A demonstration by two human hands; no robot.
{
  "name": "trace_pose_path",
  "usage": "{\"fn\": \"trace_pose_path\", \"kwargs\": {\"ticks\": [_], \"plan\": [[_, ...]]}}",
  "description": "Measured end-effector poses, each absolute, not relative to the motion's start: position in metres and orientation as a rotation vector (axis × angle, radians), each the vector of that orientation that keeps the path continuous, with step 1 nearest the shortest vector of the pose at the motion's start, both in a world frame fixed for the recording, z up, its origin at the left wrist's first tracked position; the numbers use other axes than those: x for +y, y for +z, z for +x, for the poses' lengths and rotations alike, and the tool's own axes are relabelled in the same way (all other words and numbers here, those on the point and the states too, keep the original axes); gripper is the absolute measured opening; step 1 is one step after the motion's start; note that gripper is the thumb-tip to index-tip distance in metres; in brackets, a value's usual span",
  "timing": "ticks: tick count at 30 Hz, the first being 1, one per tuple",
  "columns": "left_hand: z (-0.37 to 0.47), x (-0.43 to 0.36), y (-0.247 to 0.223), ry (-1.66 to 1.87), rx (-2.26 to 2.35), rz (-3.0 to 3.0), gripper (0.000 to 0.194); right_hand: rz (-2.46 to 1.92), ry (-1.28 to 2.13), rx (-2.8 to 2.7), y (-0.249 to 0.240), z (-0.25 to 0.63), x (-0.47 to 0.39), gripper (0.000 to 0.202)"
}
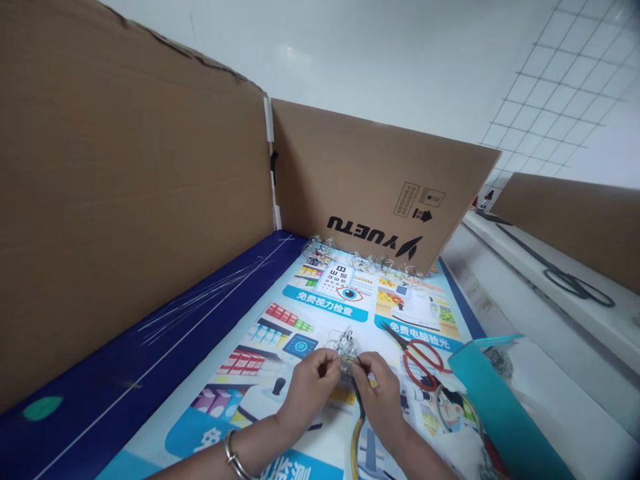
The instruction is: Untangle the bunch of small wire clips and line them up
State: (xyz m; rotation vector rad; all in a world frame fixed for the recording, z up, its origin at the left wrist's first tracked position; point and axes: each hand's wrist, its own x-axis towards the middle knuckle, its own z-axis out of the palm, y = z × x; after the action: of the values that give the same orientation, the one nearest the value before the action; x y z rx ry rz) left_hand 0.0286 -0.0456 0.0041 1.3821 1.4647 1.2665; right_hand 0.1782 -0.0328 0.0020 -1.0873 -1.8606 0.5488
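A small tangled bundle of thin silver wire (pixel 345 348) is held up between my two hands, over the printed sheet. My left hand (pixel 311 387), with a metal bangle (pixel 233 456) on its wrist, pinches the bundle's left side. From the right, my right hand (pixel 381 393) pinches its other side with thumb and forefinger. Just under my right hand runs a yellow-handled tool (pixel 355 443); its upper end is hidden, and I cannot tell whether the hand touches it. Red-handled scissors (pixel 423 363) lie to the right with the blades pointing away.
Several silver wire bundles (pixel 370 263) lie along the cardboard panel (pixel 380 167) at the back. Loose straight wires (pixel 195 303) rest on the dark blue strip at left. A teal folded board (pixel 505 407) and a roll of wire (pixel 457 407) are at right.
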Motion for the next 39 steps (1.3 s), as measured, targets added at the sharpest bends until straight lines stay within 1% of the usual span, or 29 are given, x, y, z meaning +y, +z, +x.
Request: {"fn": "trace_pose_path", "kwargs": {"ticks": [2,6,16,25,30,39], "plan": [[0.0300,-0.0466,0.0037,1.251,1.462,1.400,0.014,-1.127,0.576,-1.868,0.0013,0.1772,-0.0325,0.002],[0.0317,-0.0478,0.0026,1.234,1.452,1.388,0.015,-1.107,0.566,-1.885,0.0011,0.1743,-0.0330,0.011],[0.0324,-0.0475,-0.0003,1.205,1.393,1.319,0.016,-1.047,0.514,-1.924,0.0006,0.1745,-0.0333,0.012],[0.0333,-0.0480,0.0029,1.207,1.400,1.180,0.009,-1.033,0.397,-1.973,-0.0034,0.1738,-0.0361,0.018],[0.0333,-0.0507,0.0050,1.191,1.358,1.073,0.007,-1.046,0.372,-1.970,-0.0021,0.1731,-0.0385,0.017],[0.0336,-0.0502,0.0013,1.220,1.330,1.056,0.005,-1.050,0.320,-1.986,-0.0001,0.1725,-0.0412,0.023]]}}
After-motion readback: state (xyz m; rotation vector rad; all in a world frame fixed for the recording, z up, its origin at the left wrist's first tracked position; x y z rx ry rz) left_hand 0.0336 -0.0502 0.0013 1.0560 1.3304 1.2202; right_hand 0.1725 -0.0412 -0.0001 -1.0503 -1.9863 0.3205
